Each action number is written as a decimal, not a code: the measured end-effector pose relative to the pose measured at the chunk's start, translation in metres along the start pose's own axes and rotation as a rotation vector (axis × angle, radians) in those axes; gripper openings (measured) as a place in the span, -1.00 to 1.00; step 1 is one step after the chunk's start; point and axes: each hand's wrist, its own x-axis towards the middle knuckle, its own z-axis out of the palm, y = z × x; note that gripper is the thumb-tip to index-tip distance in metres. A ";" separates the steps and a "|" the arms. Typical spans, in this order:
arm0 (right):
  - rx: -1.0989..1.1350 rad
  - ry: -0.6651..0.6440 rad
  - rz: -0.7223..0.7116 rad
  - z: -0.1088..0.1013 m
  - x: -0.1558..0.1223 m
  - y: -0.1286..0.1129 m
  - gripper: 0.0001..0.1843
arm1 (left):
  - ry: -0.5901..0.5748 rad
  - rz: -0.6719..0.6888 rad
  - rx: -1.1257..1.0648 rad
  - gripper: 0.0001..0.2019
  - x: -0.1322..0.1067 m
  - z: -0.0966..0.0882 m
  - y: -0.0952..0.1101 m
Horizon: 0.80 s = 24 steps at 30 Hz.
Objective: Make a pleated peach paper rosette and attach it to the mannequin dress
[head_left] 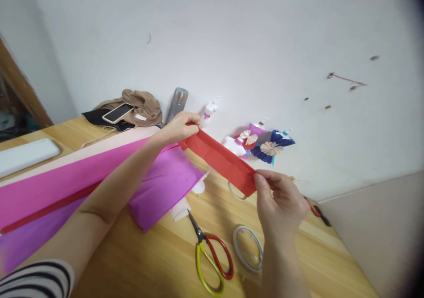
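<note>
A folded strip of red paper [221, 158] is stretched in the air above the wooden table [149, 262]. My left hand [179, 127] pinches its far end, fingers closed on the paper. My right hand [281, 200] pinches the near end between thumb and fingers. Under the strip lie sheets of magenta and purple crepe paper [159, 183], reaching away to the left under my left forearm.
Scissors [212, 256] with red and yellow handles lie near the front, beside a tape ring [247, 248]. Paper fan rosettes [270, 147], glue bottles [233, 145] and a steel flask [177, 103] stand by the wall. A phone [117, 112] rests on a brown cloth; a white keyboard [24, 155] lies left.
</note>
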 end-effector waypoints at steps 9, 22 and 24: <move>-0.015 -0.025 -0.013 0.001 0.002 -0.003 -0.86 | -0.099 0.000 0.020 -0.89 0.003 0.001 -0.014; -0.050 -0.026 -0.021 -0.004 0.004 -0.010 -0.83 | 0.055 0.042 0.105 -0.89 -0.003 0.003 0.002; -0.055 -0.031 -0.027 -0.005 0.004 -0.012 -0.82 | 0.053 0.040 0.115 -0.90 -0.003 0.003 0.002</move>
